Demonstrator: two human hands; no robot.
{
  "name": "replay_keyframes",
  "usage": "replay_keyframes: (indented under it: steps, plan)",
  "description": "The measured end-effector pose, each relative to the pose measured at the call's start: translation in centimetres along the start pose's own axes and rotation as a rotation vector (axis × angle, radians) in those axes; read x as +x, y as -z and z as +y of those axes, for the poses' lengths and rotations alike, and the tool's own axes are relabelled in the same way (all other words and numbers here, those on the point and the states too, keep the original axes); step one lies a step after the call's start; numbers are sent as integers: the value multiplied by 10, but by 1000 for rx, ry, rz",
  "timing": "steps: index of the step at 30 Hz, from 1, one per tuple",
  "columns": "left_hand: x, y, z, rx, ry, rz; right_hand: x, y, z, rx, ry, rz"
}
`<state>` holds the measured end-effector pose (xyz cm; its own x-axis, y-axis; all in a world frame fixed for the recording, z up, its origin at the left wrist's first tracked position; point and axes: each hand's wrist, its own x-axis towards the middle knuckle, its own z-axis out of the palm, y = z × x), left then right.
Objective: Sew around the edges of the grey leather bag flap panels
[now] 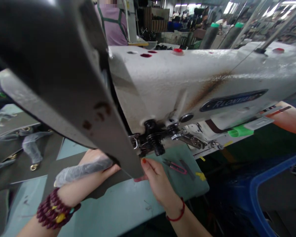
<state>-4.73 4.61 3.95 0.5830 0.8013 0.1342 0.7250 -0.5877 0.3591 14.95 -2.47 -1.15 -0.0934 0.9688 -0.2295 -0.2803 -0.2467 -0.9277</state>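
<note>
1) Large grey piece (84, 82) marked with brown spots, slanting down from upper left, lower end just beside the needle parts (154, 138) of the white sewing machine (158, 79); contact there hidden
2) Pinched at that lower end by the right hand (160, 184), thumb on the near face, a fingertip showing underneath, grip closed
3) Behind the same piece, the left hand (110, 171), fingers largely hidden; cannot tell how far open or whether gripping; across that wrist, a plastic-wrapped strip (81, 172)
4) As a judgement, work under way rather than complete: grey piece near the needle parts and in hand, no finished seam to be made out; cannot say how much done, how much left
5) To the left, more dark pieces with plastic-wrapped straps (33, 146) and a metal ring (34, 167); worked or unworked, impossible to tell
6) On the pale blue-green table (128, 204), pink-handled snips (179, 167) and a yellow scrap (200, 176)
7) At lower right, a blue bin (255, 184), holding dark flat material, too dim to name
8) Beyond the machine, a wooden crate (160, 24) with dark contents, unclear, and green-topped thread cones (210, 36)
</note>
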Motion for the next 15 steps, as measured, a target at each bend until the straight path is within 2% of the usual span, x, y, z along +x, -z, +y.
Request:
replay_keyframes:
  steps: [3,6,15]
  plan:
    - [1,4,2,-9,-2,-5,1,3,1,104,-89,-5]
    - [1,4,0,-27,-20,-5,0,3,1,105,-93,-2]
    - [0,-1,-2,-45,29,2,-5,1,-8,-154,120,-79]
